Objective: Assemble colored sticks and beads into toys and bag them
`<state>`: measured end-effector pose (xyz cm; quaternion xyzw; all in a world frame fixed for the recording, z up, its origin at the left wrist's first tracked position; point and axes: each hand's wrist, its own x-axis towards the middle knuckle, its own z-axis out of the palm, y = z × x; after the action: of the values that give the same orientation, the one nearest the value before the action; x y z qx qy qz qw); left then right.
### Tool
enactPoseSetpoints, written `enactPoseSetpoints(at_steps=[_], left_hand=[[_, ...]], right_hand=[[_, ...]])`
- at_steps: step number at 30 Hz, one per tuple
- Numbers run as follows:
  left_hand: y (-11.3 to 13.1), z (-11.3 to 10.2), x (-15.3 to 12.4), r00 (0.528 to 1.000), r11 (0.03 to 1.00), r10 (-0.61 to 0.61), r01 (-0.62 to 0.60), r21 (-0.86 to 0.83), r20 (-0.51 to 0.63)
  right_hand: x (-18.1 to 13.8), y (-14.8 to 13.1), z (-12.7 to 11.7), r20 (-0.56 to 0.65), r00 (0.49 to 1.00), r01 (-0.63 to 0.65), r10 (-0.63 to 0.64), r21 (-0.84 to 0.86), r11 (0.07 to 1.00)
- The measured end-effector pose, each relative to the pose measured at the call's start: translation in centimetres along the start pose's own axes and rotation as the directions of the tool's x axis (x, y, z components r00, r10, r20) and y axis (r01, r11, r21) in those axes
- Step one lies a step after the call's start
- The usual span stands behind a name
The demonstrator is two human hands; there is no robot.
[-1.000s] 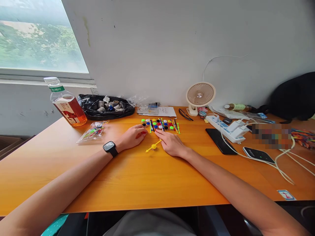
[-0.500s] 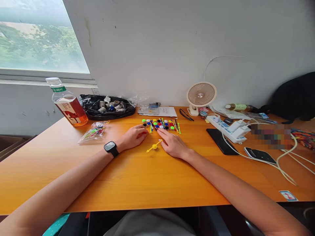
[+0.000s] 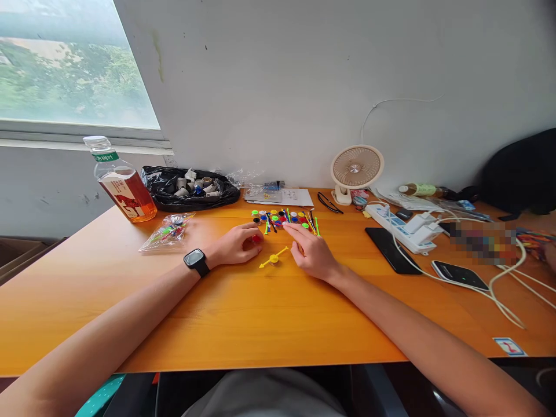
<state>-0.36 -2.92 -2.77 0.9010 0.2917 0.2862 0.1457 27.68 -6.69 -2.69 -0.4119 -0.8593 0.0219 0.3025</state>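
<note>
On the table, my left hand, wearing a black watch, has its fingers curled around a small red plastic piece, mostly covered by them. My right hand reaches forward with its fingers stretched out, the tips at the edge of several coloured round plastic bases and thin pointers. I cannot make out anything held in it. Between the two hands stands a yellow spinner, its arrow pointing to the lower left, touched by neither hand. Green and yellow pointers lie beside the bases.
To the left are a tea bottle, a clear bag of parts and a black plastic bag. Papers, glasses and a fan line the wall. Rightward lie a power strip, cables and a phone.
My right hand has drawn back slightly to the right, away from the spinner, its forefinger more extended. More of the red piece now shows at my left fingers. The spinner stays put.
</note>
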Motion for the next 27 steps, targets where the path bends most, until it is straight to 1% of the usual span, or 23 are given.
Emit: enactPoseSetpoints(at_steps=[2, 5, 8, 10, 12, 15, 18, 21, 24, 27], left_hand=[[0.4, -0.2, 0.0, 0.998, 0.999, 0.047, -0.046, -0.020, 0.044], [1.0, 0.3, 0.0, 0.996, 0.998, 0.064, -0.063, -0.028, 0.053], [1.9, 1.6, 0.1, 1.000, 1.000, 0.020, -0.020, 0.000, 0.024], [2.6, 2.6, 0.3, 1.000, 0.999, -0.027, 0.027, 0.029, -0.008], [3.5, 3.1, 0.4, 0.999, 0.999, -0.038, 0.038, 0.038, -0.008], [4.6, 3.2, 0.3, 0.995, 0.998, 0.056, -0.057, 0.006, 0.084], [5.2, 2.7, 0.2, 0.977, 0.990, 0.141, -0.136, -0.044, 0.157], [5.3, 2.4, 0.1, 0.973, 0.981, 0.171, -0.154, -0.114, 0.158], [5.0, 2.4, 0.0, 0.983, 0.975, 0.142, -0.119, -0.186, 0.116], [4.8, 2.3, 0.0, 0.993, 0.967, 0.080, -0.057, -0.248, 0.087]], right_hand=[[-0.1, 0.0, -0.1, -0.057, 0.998, -0.014, 0.016, 0.027, 1.000], [-0.2, 0.1, 0.0, -0.121, 0.991, -0.045, 0.051, 0.056, 0.997], [-0.2, 0.2, 0.2, -0.182, 0.981, -0.050, 0.067, 0.097, 0.994], [-0.1, 0.2, 0.3, -0.245, 0.968, -0.018, 0.050, 0.130, 0.991], [-0.1, 0.1, 0.2, -0.320, 0.947, 0.018, 0.033, 0.154, 0.988], [0.0, -0.1, -0.1, -0.388, 0.920, 0.014, 0.054, 0.171, 0.985], [0.0, -0.4, -0.4, -0.392, 0.916, -0.006, 0.084, 0.197, 0.980], [0.0, -0.7, -0.7, -0.388, 0.918, 0.014, 0.085, 0.245, 0.969], [0.2, -0.9, -0.7, -0.360, 0.923, -0.008, 0.134, 0.331, 0.944], [0.4, -0.9, -0.7, -0.325, 0.916, -0.064, 0.236, 0.462, 0.884]])
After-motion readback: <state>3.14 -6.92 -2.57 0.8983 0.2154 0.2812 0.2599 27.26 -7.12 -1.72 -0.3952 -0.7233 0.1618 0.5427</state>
